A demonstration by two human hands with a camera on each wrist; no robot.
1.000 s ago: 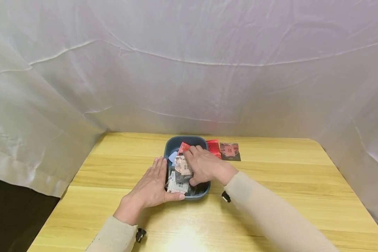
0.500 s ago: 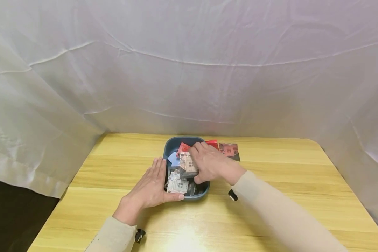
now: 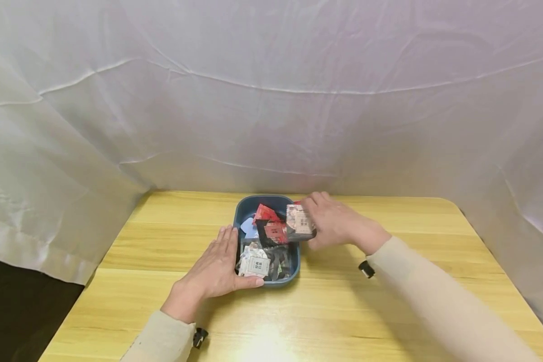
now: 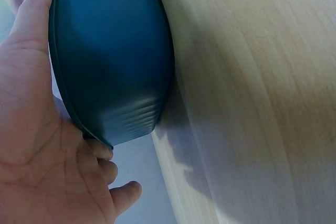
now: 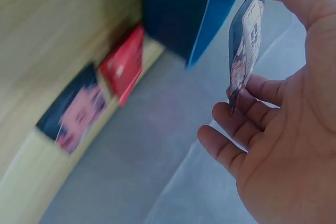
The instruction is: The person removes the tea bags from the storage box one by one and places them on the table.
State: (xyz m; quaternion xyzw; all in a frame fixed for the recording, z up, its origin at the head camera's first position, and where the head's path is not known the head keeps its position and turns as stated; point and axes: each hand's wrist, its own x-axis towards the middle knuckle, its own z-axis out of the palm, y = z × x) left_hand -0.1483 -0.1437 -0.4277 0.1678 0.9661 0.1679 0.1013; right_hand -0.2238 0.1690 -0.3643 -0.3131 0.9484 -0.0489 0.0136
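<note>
In the head view my left hand [image 3: 212, 266] rests along the left side of a dark blue plastic bin [image 3: 278, 283], fingers straight, thumb at its front rim. My right hand [image 3: 339, 221] pinches a flat square sachet [image 3: 300, 219] with a pale label and dark lower part. That sachet overlaps the bin's right rim in the head view; the right wrist view shows it edge-on between thumb and fingers. Inside the bin lie a red sachet [image 3: 265, 213], a black-and-red sachet [image 3: 275, 231], a white-grey sachet [image 3: 256, 264], a light blue piece [image 3: 249, 229] and dark packets.
To the right of the bin, on the wooden table [image 3: 389, 281], lie a shiny red packet [image 5: 125, 66] and a black-and-pink sachet [image 5: 79, 114]; the right hand mostly covers them in the head view. A pale cloth curtain [image 3: 271, 125] hangs behind the table.
My right hand has lifted the pale-labelled sachet from the bin and carried it rightward to the right rim, uncovering the black-and-red sachet. My left hand has stayed put.
</note>
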